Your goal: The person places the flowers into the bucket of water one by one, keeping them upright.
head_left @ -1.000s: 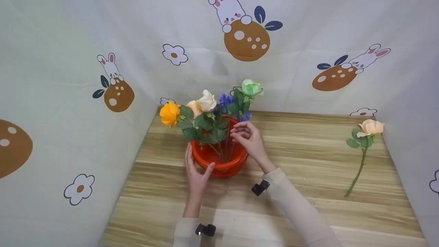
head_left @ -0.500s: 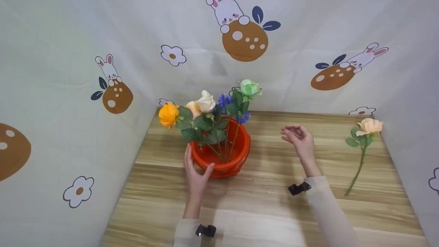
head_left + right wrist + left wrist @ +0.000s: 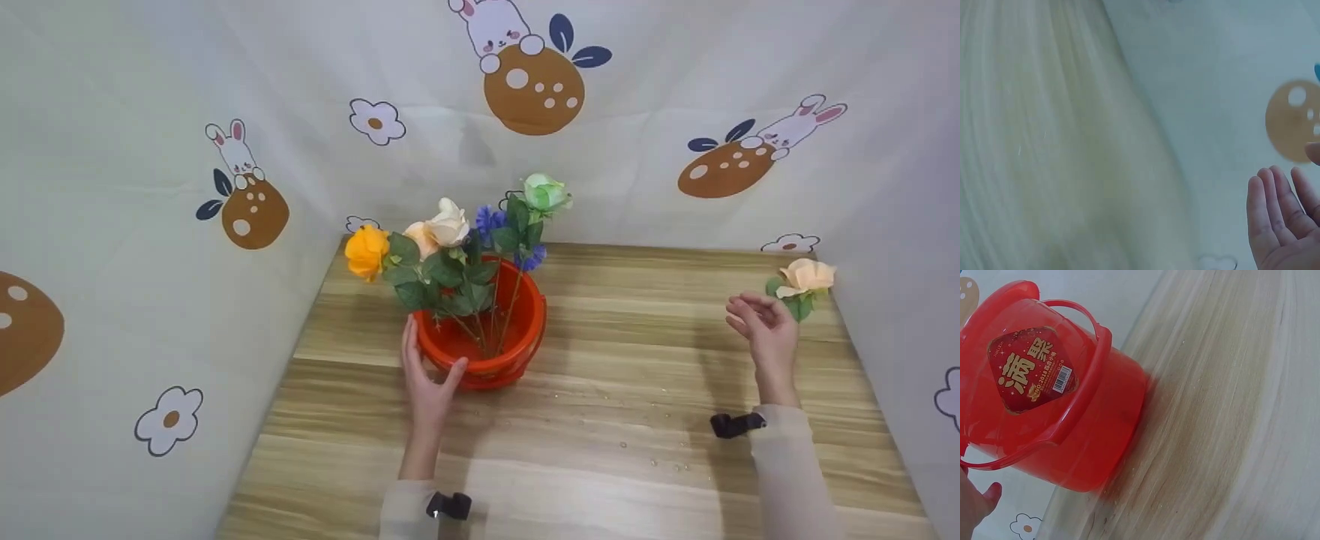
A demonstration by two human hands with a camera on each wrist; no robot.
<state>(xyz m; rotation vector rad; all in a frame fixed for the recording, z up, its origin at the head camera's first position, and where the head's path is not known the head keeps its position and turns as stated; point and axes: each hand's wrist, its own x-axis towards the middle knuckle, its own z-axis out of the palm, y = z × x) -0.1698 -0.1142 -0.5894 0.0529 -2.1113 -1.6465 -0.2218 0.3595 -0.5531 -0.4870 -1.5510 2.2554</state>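
Note:
A red plastic bucket (image 3: 535, 330) holds several artificial flowers: an orange rose (image 3: 367, 253), a cream one (image 3: 449, 223), a peach one behind it, blue blooms (image 3: 491, 220) and a light green rose (image 3: 545, 193). My left hand (image 3: 429, 394) rests against the bucket's near left side, fingers straight along the outside and thumb stretched across the front by the rim. Far right, a peach rose (image 3: 808, 277) lies on the table; my right hand (image 3: 774, 341) hovers over its stem and hides it. That hand is bare, its fingers loosely bent in the right wrist view.
The wooden table (image 3: 615, 487) has small water drops (image 3: 654, 463) scattered between bucket and right arm. Pale cloth (image 3: 637, 90) printed with rabbits and flowers walls off the back and both sides. A label (image 3: 1033, 371) and handle (image 3: 1075, 306) show on the bucket.
My right hand has left the flowers in the bucket and travelled right, across the table, to the lying peach rose. The left hand and bucket have stayed put.

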